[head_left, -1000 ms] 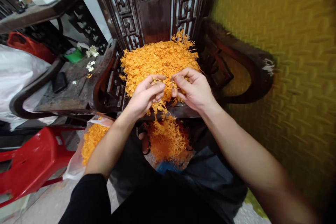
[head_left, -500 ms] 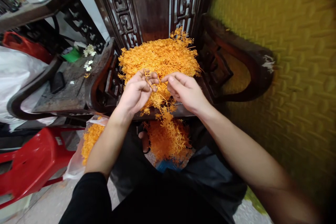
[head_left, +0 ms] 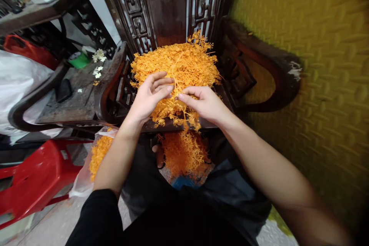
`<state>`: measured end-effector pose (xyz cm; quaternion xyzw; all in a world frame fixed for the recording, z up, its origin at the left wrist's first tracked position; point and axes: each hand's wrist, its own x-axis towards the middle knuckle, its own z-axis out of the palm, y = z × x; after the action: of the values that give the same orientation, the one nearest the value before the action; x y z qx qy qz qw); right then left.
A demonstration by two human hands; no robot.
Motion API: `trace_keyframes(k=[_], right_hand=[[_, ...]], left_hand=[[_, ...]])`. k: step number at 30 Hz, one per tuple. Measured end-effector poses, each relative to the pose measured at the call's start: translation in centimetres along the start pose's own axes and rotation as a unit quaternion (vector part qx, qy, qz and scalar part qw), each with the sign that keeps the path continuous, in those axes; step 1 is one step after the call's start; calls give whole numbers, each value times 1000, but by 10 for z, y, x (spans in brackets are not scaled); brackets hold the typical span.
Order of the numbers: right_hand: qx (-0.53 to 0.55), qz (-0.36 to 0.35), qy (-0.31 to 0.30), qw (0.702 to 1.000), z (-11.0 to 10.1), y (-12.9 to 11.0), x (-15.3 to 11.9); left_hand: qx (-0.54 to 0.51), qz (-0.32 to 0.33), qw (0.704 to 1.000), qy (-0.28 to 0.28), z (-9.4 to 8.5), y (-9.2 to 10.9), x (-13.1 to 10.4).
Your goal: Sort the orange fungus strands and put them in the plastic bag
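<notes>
A large heap of orange plastic flower sprigs (head_left: 184, 61) lies on the seat of a carved dark wooden chair (head_left: 170, 19). Over the heap's left front part is my left hand (head_left: 151, 94), its thumb and fingers curved close round something I cannot make out. My right hand (head_left: 203, 102) is just to its right, thumb and forefinger pinched on an orange sprig whose stem runs up between the hands. Loose sprigs (head_left: 191, 118) hang at the seat's front edge below my right hand. More orange sprigs (head_left: 184, 153) lie lower down between my legs.
A clear bag of orange pieces (head_left: 99, 153) stands at the left beside a red plastic stool (head_left: 43, 173). Further left, another wooden chair (head_left: 75, 96) holds a green tape roll (head_left: 79, 60), a dark case and white flowers. A yellow textured surface (head_left: 311, 46) is on the right.
The small orange piece at my left fingertips no longer shows there. My right hand has moved slightly down, and a stem now shows upright between the hands. The hanging sprigs have shifted up and right.
</notes>
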<state>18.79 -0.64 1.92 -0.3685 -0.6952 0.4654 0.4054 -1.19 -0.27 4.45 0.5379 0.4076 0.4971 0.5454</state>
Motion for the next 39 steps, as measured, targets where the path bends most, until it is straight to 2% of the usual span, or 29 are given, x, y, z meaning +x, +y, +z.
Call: trace_keyframes(k=[3,6,9,11,13,14,17,19,22,24,26,28,30,32,34,37,39], right_hand=[[-19,3,-49,999,-5,0,0],[-39,6,-67,997,-6,2,0],[-38,-4,-16,999,-5,3,-1],[-56,-27,66,996,-3,2,-2],[-101,-84,143,981,-2,0,-6],[-134,-124,161,970,-1,-2,-8],[-252,-236,132,929,3,-5,-13],[-323,-266,121,900,6,-3,-13],[-387,-278,158,865,10,1,-11],[-392,-285,174,857,14,1,-12],[-368,-290,163,868,19,-5,-17],[-321,-295,120,892,25,-15,-25],[-240,-307,71,918,26,-24,-30],[-155,-300,56,940,22,-27,-30],[-88,-246,86,961,11,-23,-23],[-9,-109,135,985,-8,-8,-12],[24,-54,144,988,-13,-2,-9]], left_hand=[[86,0,995,-42,-3,-4,0],[106,32,994,-20,0,-7,-1],[83,29,996,29,4,-5,-2],[47,8,997,64,6,-1,-2],[15,-19,996,85,7,2,-2],[5,-34,996,88,8,3,-2],[-21,-60,995,79,13,2,-3],[-38,-71,994,68,18,0,-4],[-40,-85,994,60,28,-3,-6],[-26,-50,995,80,33,-6,-6],[-3,30,992,123,31,-8,-1],[10,98,980,173,19,-9,8],[-5,105,974,201,1,-8,18],[-33,74,979,189,-15,-4,24],[-49,54,986,148,-20,1,23],[-55,48,993,92,-9,9,12],[-57,46,994,76,1,12,4]])
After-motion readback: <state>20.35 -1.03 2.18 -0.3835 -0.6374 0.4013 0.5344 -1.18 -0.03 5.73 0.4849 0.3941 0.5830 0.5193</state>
